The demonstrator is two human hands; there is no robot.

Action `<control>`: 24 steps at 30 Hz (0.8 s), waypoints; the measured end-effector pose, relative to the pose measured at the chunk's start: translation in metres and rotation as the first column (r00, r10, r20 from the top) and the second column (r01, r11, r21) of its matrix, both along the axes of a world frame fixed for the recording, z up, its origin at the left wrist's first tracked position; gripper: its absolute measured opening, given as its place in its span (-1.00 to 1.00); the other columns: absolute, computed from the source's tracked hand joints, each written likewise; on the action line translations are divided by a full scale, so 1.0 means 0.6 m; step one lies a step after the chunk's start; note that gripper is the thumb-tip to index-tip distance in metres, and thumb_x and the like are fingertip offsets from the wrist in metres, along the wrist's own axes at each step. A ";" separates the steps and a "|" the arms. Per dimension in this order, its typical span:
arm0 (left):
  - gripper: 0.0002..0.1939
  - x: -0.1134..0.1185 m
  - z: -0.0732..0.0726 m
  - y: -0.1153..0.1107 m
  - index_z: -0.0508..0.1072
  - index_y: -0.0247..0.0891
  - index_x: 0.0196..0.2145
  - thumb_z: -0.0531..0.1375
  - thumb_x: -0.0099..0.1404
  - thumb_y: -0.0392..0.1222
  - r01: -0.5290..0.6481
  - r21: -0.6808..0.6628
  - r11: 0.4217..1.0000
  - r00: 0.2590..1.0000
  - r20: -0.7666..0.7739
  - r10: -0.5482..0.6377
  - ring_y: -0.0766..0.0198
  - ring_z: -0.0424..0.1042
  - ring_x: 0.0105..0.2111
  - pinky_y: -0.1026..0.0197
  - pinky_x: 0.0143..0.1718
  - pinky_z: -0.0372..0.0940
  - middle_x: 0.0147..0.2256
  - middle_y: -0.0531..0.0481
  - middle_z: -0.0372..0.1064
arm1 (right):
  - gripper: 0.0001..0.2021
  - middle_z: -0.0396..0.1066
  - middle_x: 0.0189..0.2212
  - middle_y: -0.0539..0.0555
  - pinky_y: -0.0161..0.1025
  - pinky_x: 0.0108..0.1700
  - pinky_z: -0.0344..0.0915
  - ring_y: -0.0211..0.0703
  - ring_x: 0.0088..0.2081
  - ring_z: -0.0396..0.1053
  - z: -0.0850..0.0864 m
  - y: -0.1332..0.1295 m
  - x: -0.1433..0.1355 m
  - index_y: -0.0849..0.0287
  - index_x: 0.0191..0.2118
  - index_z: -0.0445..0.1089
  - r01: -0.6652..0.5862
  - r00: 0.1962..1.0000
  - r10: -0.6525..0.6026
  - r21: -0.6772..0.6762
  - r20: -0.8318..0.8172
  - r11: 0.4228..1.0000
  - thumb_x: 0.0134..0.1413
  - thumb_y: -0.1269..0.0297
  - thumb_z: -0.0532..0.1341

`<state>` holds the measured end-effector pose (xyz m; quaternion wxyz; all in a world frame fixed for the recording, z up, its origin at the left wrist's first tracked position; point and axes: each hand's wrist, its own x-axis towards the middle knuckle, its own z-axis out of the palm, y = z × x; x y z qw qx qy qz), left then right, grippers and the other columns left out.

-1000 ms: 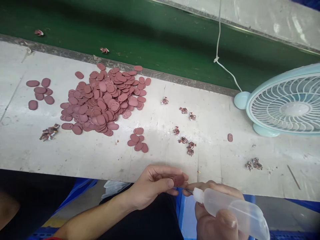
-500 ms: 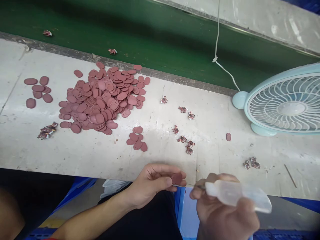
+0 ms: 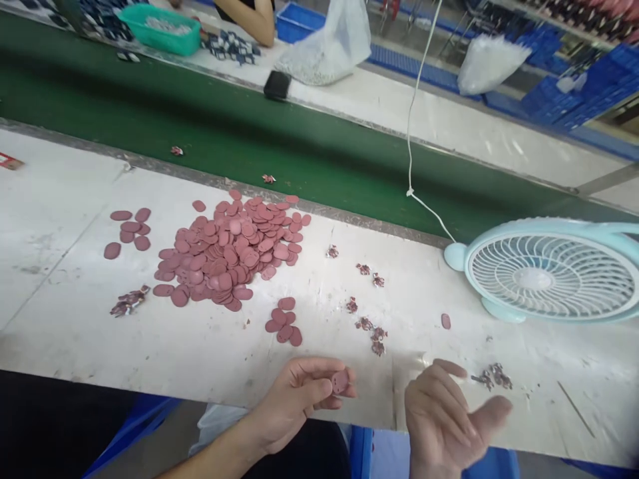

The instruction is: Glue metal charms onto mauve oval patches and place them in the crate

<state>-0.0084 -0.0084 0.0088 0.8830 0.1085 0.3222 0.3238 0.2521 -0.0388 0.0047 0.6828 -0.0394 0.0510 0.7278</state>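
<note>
We find no writing, label, brand, number or sign that we can read on anything in view, near or far.

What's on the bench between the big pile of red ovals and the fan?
In the head view, small dark-red scrap clusters and one lone oval lie between the pile and the fan; otherwise bare bench.

On the tabletop (image 3: 150,346) before you, the pile of discs (image 3: 229,249) lies left, the fan (image 3: 544,273) right, small scraps (image 3: 367,313) between them. Behind them runs the belt (image 3: 200,133).
</note>
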 end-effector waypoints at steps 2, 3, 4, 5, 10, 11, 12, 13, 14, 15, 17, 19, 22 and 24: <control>-0.76 -0.007 0.000 0.004 0.64 -0.21 -0.12 0.40 0.23 -0.18 -0.029 -0.003 1.000 1.000 0.009 0.029 0.15 0.62 -0.14 0.28 -0.19 0.40 -0.08 -0.18 0.62 | -0.74 -0.12 -0.64 -0.20 -0.38 -0.89 -0.22 -0.34 -0.80 -0.18 0.046 0.031 -0.059 -0.06 -0.25 0.29 0.191 0.568 -0.050 -0.073 0.822 0.979 0.30 -0.11 0.09; -0.75 -0.011 0.000 0.006 0.64 -0.22 -0.13 0.40 0.22 -0.18 -0.042 -0.005 0.999 0.999 0.010 0.043 0.14 0.62 -0.14 0.28 -0.20 0.40 -0.08 -0.19 0.62 | -0.72 -0.11 -0.65 -0.19 -0.35 -0.86 -0.18 -0.33 -0.78 -0.15 0.064 0.059 -0.087 -0.04 -0.33 0.30 0.189 0.354 -0.017 -0.053 0.935 0.981 0.32 -0.07 0.08; -0.75 -0.015 0.000 0.007 0.64 -0.23 -0.13 0.40 0.22 -0.18 -0.056 -0.007 0.998 0.998 0.008 0.056 0.15 0.62 -0.15 0.28 -0.21 0.40 -0.09 -0.20 0.62 | -0.71 -0.06 -0.66 -0.16 -0.33 -0.80 -0.04 -0.31 -0.76 -0.05 0.077 0.097 -0.113 0.00 -0.40 0.30 0.164 0.193 0.003 -0.035 0.981 0.986 0.32 0.00 0.11; -0.75 -0.020 0.001 0.008 0.64 -0.24 -0.13 0.40 0.22 -0.18 -0.070 -0.010 0.998 0.998 0.003 0.070 0.15 0.62 -0.16 0.28 -0.21 0.40 -0.09 -0.20 0.62 | -0.72 0.05 -0.65 -0.13 -0.30 -0.72 0.12 -0.28 -0.71 0.09 0.085 0.142 -0.138 0.03 -0.43 0.32 0.112 0.069 0.013 -0.021 0.998 0.993 0.29 0.06 0.17; -0.73 -0.045 0.013 0.014 0.63 -0.26 -0.13 0.41 0.21 -0.18 -0.157 -0.015 0.987 0.987 -0.024 0.157 0.12 0.62 -0.16 0.25 -0.20 0.40 -0.07 -0.25 0.61 | -0.80 0.52 -0.23 0.12 -0.08 -0.06 0.42 -0.06 -0.16 0.47 0.082 0.430 -0.253 0.15 -0.26 0.49 -0.125 -0.480 -0.108 0.054 0.870 0.991 0.30 0.16 0.20; -0.73 -0.050 0.017 0.015 0.63 -0.26 -0.14 0.42 0.20 -0.17 -0.176 -0.018 0.984 0.984 -0.032 0.175 0.11 0.62 -0.16 0.24 -0.20 0.40 -0.08 -0.25 0.61 | -0.81 0.52 -0.16 0.13 -0.02 0.05 0.38 -0.03 -0.06 0.45 0.079 0.481 -0.276 0.17 -0.21 0.49 -0.162 -0.570 -0.132 0.047 0.811 0.986 0.31 0.18 0.20; -0.73 -0.054 0.021 0.016 0.63 -0.26 -0.15 0.43 0.18 -0.16 -0.192 -0.018 0.981 0.981 -0.039 0.192 0.11 0.62 -0.16 0.24 -0.20 0.40 -0.08 -0.25 0.62 | -0.81 0.50 -0.08 0.14 0.04 0.10 0.35 -0.02 0.00 0.43 0.077 0.524 -0.297 0.20 -0.15 0.48 -0.191 -0.645 -0.151 0.033 0.749 0.981 0.31 0.19 0.22; -0.72 -0.058 0.025 0.017 0.64 -0.26 -0.15 0.43 0.17 -0.15 -0.208 -0.019 0.978 0.977 -0.044 0.207 0.11 0.62 -0.17 0.24 -0.21 0.40 -0.09 -0.25 0.62 | -0.79 0.47 -0.01 0.14 0.08 0.13 0.33 0.00 0.05 0.41 0.075 0.560 -0.316 0.20 -0.08 0.47 -0.213 -0.708 -0.167 0.019 0.686 0.977 0.32 0.18 0.23; -0.72 -0.061 0.027 0.017 0.64 -0.25 -0.16 0.44 0.16 -0.14 -0.222 -0.017 0.975 0.974 -0.044 0.221 0.12 0.62 -0.17 0.25 -0.22 0.40 -0.10 -0.25 0.62 | -0.75 0.44 0.04 0.15 0.12 0.14 0.32 0.01 0.08 0.40 0.074 0.587 -0.332 0.21 -0.02 0.45 -0.229 -0.758 -0.181 0.004 0.626 0.973 0.31 0.17 0.24; -0.72 -0.063 0.028 0.018 0.64 -0.25 -0.16 0.45 0.16 -0.14 -0.233 -0.013 0.972 0.972 -0.041 0.233 0.12 0.63 -0.18 0.26 -0.23 0.40 -0.11 -0.24 0.63 | -0.72 0.41 0.08 0.16 0.13 0.14 0.33 0.03 0.09 0.39 0.074 0.606 -0.346 0.20 0.03 0.43 -0.239 -0.797 -0.191 -0.010 0.572 0.971 0.31 0.16 0.25; -0.71 -0.065 0.027 0.018 0.65 -0.25 -0.16 0.45 0.15 -0.15 -0.252 -0.003 0.968 0.967 -0.030 0.252 0.13 0.63 -0.20 0.28 -0.27 0.40 -0.12 -0.24 0.64 | -0.68 0.38 0.12 0.17 0.14 0.14 0.35 0.05 0.11 0.38 0.073 0.628 -0.365 0.18 0.08 0.41 -0.249 -0.847 -0.202 -0.032 0.491 0.968 0.31 0.16 0.25; -0.70 -0.066 0.024 0.018 0.65 -0.26 -0.16 0.46 0.14 -0.15 -0.265 0.000 0.964 0.964 -0.021 0.265 0.14 0.64 -0.22 0.30 -0.30 0.40 -0.13 -0.24 0.64 | -0.67 0.37 0.14 0.17 0.14 0.13 0.35 0.05 0.11 0.38 0.073 0.634 -0.375 0.18 0.10 0.40 -0.250 -0.869 -0.203 -0.046 0.451 0.967 0.31 0.17 0.26; -0.71 -0.069 0.024 0.018 0.65 -0.25 -0.16 0.45 0.14 -0.15 -0.277 -0.002 0.961 0.960 -0.033 0.277 0.16 0.63 -0.22 0.30 -0.30 0.40 -0.13 -0.23 0.64 | -0.67 0.38 0.12 0.19 0.12 0.13 0.36 0.05 0.10 0.39 0.080 0.631 -0.377 0.20 0.09 0.40 -0.236 -0.871 -0.186 -0.056 0.454 0.970 0.30 0.18 0.27; -0.73 -0.072 0.026 0.019 0.64 -0.25 -0.15 0.44 0.17 -0.16 -0.276 -0.001 0.961 0.960 -0.043 0.276 0.17 0.63 -0.20 0.29 -0.27 0.40 -0.11 -0.24 0.63 | -0.69 0.41 0.09 0.18 0.12 0.12 0.36 0.04 0.08 0.40 0.093 0.616 -0.369 0.22 0.05 0.42 -0.218 -0.854 -0.166 -0.048 0.494 0.975 0.29 0.19 0.27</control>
